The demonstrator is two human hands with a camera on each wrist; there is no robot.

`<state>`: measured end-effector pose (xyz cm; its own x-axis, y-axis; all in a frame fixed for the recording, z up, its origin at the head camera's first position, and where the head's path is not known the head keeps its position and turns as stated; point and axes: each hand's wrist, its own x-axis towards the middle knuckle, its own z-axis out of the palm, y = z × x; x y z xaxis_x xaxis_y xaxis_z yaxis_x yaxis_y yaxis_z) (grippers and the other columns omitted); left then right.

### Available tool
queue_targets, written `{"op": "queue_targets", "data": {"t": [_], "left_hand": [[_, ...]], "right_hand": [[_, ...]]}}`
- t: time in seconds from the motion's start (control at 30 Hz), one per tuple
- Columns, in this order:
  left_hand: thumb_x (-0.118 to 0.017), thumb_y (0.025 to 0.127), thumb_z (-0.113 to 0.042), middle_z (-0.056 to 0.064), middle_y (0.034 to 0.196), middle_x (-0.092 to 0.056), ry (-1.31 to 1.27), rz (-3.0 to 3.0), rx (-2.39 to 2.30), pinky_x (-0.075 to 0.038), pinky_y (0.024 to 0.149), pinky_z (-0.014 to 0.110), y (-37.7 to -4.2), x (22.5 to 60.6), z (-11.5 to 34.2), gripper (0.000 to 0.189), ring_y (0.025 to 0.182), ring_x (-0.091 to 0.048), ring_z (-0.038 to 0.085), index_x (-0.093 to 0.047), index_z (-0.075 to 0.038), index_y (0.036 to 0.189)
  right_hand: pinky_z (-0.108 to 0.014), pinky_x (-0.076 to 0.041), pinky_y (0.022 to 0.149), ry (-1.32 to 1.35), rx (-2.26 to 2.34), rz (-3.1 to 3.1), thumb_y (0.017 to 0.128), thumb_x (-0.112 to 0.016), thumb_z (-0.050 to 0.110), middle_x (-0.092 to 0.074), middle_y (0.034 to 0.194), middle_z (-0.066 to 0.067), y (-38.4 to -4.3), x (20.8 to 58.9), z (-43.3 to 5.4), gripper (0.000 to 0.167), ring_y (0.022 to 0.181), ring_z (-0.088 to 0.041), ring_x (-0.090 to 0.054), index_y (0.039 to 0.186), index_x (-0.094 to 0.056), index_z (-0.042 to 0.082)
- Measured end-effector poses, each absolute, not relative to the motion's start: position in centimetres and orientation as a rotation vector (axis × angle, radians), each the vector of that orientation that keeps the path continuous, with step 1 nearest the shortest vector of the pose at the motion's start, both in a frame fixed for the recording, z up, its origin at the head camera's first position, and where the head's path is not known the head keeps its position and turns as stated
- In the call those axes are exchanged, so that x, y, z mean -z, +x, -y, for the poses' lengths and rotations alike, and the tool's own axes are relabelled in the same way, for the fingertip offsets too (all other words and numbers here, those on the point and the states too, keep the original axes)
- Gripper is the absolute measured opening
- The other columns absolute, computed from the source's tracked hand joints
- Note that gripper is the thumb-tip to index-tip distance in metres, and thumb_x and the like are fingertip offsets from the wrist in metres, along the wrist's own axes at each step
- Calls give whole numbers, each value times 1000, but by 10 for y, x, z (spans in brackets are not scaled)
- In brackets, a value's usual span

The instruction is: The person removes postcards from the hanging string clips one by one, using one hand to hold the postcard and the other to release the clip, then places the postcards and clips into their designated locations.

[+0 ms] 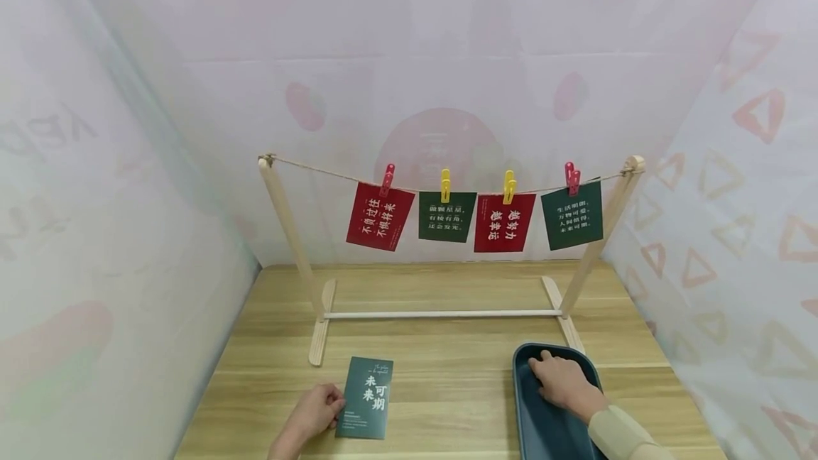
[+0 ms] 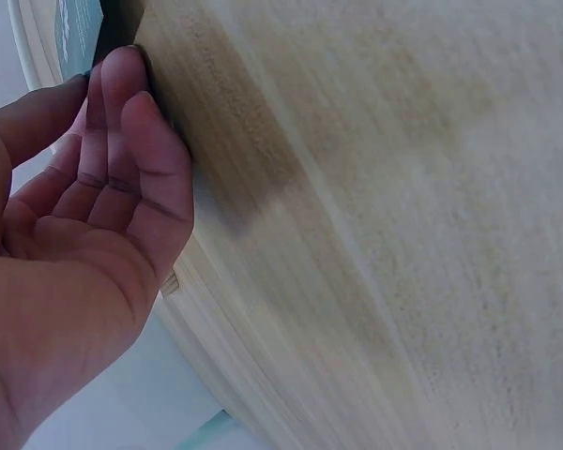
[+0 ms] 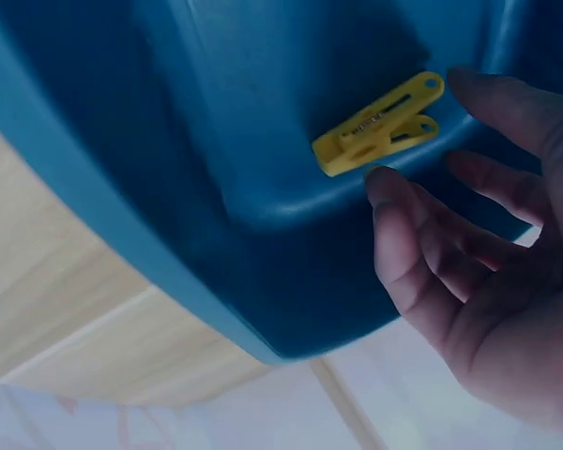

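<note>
Between thumb and fingers, my left hand (image 1: 315,409) pinches the left edge of a dark green card (image 1: 366,397) with white lettering; in the left wrist view only a corner of the card (image 2: 75,37) shows past the fingertips. My right hand (image 1: 564,383) reaches into a dark blue tray (image 1: 533,431). In the right wrist view a yellow clothespin (image 3: 380,124) lies on the tray floor, with the thumb and loosely bent fingers of my right hand (image 3: 488,216) around it and a gap between them. The head view hides this clothespin behind the hand.
A wooden stand (image 1: 290,240) with a white crossbar (image 1: 441,314) carries a twine line (image 1: 313,166). Red cards (image 1: 380,217) and green cards (image 1: 447,218) hang from it by red and yellow clothespins (image 1: 445,187). Patterned cloth walls (image 1: 128,268) enclose the wooden table (image 1: 460,375).
</note>
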<state>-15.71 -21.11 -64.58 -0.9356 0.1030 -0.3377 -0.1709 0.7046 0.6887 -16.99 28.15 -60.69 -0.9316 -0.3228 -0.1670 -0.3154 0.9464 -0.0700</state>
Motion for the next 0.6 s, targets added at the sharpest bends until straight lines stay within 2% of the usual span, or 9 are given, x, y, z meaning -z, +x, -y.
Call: {"op": "queue_targets", "data": {"t": [0.23, 0.47, 0.6], "left_hand": [[-59, 96, -13, 0, 65, -57, -37, -2606, -1050, -41, 50, 24, -155, 644, 210, 13, 56, -54, 12, -63, -7, 86], [-58, 97, -17, -2, 62, -55, -13, -2689, -992, -37, 48, 24, -154, 644, 210, 17, 54, -51, 11, -62, -9, 83], [-59, 97, -19, -2, 61, -55, -24, -2699, -988, -37, 48, 24, -155, 645, 209, 17, 54, -50, 11, -62, -10, 83]], "right_hand": [[-41, -47, 51, -556, 40, -2954, 80, -79, 16, -59, 86, -10, -171, 600, -282, 27, 61, -23, -57, 101, -64, 8], [-44, -49, 52, -575, 31, -3005, 79, -81, 19, -59, 84, -10, -173, 590, -285, 26, 62, -25, -59, 96, -64, 9], [-41, -47, 50, -609, 53, -3071, 83, -75, 14, -61, 78, -6, -176, 577, -285, 15, 59, -23, -58, 91, -64, 10]]}}
